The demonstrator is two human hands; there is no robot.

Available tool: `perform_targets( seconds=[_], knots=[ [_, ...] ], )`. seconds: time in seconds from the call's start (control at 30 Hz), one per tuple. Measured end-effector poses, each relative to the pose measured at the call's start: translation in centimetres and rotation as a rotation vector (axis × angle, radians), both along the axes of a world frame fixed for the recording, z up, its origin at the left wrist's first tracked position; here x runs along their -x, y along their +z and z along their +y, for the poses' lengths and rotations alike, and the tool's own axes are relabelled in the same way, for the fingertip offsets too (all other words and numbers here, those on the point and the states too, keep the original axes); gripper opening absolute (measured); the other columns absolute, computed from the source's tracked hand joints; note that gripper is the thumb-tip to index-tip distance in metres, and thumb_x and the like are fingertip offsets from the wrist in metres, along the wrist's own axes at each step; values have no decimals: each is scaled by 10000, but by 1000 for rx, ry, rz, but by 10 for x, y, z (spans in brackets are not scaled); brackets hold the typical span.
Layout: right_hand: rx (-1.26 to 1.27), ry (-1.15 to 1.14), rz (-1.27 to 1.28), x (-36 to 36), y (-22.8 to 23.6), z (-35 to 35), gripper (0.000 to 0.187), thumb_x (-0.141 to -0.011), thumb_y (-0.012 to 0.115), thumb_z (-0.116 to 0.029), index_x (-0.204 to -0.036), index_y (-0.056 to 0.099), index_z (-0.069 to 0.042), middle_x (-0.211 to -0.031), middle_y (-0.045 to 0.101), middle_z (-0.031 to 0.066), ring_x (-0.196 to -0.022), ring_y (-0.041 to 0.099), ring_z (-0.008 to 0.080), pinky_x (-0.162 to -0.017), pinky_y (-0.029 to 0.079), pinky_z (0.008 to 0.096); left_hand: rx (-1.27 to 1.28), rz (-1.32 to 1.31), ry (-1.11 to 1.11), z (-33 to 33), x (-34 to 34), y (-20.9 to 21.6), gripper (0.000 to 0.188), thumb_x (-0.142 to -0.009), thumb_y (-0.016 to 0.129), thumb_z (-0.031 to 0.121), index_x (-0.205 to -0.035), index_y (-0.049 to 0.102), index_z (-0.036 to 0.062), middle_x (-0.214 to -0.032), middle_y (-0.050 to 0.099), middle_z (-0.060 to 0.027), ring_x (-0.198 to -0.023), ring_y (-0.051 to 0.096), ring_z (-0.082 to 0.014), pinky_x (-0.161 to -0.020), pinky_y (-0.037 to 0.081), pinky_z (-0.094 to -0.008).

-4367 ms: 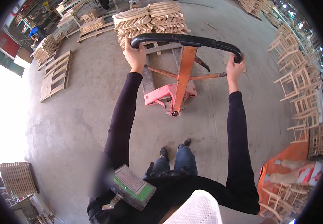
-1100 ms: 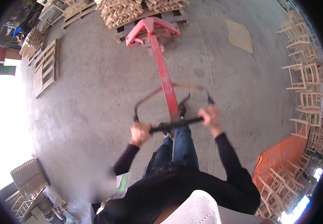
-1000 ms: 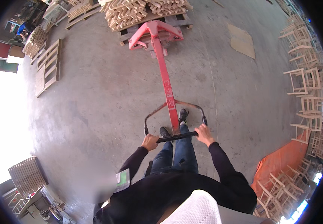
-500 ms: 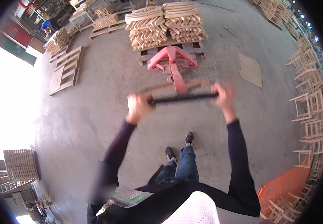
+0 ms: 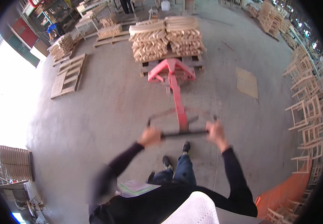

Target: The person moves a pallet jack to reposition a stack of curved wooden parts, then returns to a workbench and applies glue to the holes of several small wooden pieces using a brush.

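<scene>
A red pallet jack (image 5: 175, 89) stands in front of me, its long handle tilted toward my body. My left hand (image 5: 150, 137) is wrapped round the left end of the handle's black crossbar, and my right hand (image 5: 216, 132) grips the right end. At the jack's far end is a wooden pallet (image 5: 144, 69) bearing two tall stacks of curved wooden pieces (image 5: 184, 37). The jack's forks are hidden beneath that load. Both of my feet (image 5: 186, 147) show on the floor below the crossbar.
Another wooden pallet (image 5: 69, 76) lies at the left, with stacked wood pieces (image 5: 61, 46) behind it. A flat cardboard sheet (image 5: 247, 83) rests on the floor to the right. Wooden chair frames (image 5: 306, 108) line the right side above an orange sheet (image 5: 284, 188). A bundled stack (image 5: 16, 163) stands at lower left.
Both hands have drawn the pallet jack's crossbar down toward my body, so the handle slopes lower. The jack and its load sit slightly lower in the picture.
</scene>
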State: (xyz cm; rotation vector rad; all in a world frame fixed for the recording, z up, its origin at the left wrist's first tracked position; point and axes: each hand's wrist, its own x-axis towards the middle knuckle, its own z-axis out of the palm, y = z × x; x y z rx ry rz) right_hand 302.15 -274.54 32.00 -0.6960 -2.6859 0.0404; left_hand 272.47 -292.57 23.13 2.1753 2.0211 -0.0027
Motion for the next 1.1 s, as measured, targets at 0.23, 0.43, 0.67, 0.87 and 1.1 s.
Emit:
perform_targets(
  seconds=[0.23,0.43,0.67,0.87,1.1],
  knots=[
    [-257,-45,239,94,130,63,182,-546,660,-106,-665,523,-126,-607,576,54,-572,563,279,-523,420,383,-593,57,390,74,68,155,203,-622,641,297,-751,678,145,-674,618,-128,-650,603,-297,-577,454,-424],
    [-53,-224,40,-40,-79,-75,139,-566,669,-172,-615,539,-163,-614,516,46,-672,529,250,-693,410,404,-63,-138,266,-59,-62,-31,190,-630,609,263,-731,648,107,-669,620,-139,-660,608,-308,-652,438,-430],
    [320,-193,-434,-36,-95,-68,227,-494,705,-176,-704,625,-142,-694,616,156,-776,593,341,-679,468,409,399,-344,56,-39,-49,-73,401,-703,591,469,-874,675,117,-787,658,-133,-763,642,-327,-656,486,-462],
    [-44,-87,182,76,117,66,155,-579,640,-60,-688,542,-108,-611,561,100,-599,568,309,-546,418,394,-435,-124,309,77,48,161,202,-644,581,264,-731,669,104,-681,621,-147,-625,618,-301,-538,476,-438],
    [-270,-69,365,58,21,20,227,-493,633,-86,-657,501,-171,-621,512,-31,-633,524,208,-590,383,373,-461,-20,394,15,29,88,201,-555,619,279,-700,637,141,-596,581,-101,-587,590,-286,-566,435,-408]
  ],
)
